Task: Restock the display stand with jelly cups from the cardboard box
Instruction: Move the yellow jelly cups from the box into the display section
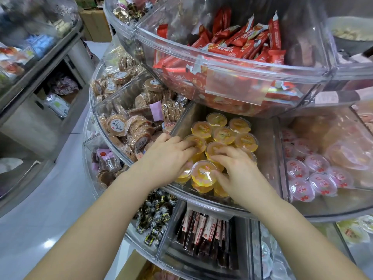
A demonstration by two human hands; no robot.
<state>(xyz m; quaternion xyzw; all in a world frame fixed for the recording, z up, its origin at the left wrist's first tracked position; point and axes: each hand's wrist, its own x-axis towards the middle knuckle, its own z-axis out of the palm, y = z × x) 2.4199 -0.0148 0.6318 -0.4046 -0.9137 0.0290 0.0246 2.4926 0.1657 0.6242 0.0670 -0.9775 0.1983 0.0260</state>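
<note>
Snack sticks [203,231] (wrapped) below jelly cups [222,136]

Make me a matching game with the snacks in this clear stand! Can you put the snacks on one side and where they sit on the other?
Snacks:
1. orange jelly cups
2. red snack bars
3. pink jelly cups
4. round biscuit packs

Places:
A. tier above the hands
B. under both hands
C. compartment left of the hands
D. compartment right of the hands

Pairs: 1-B, 2-A, 3-D, 4-C
</note>
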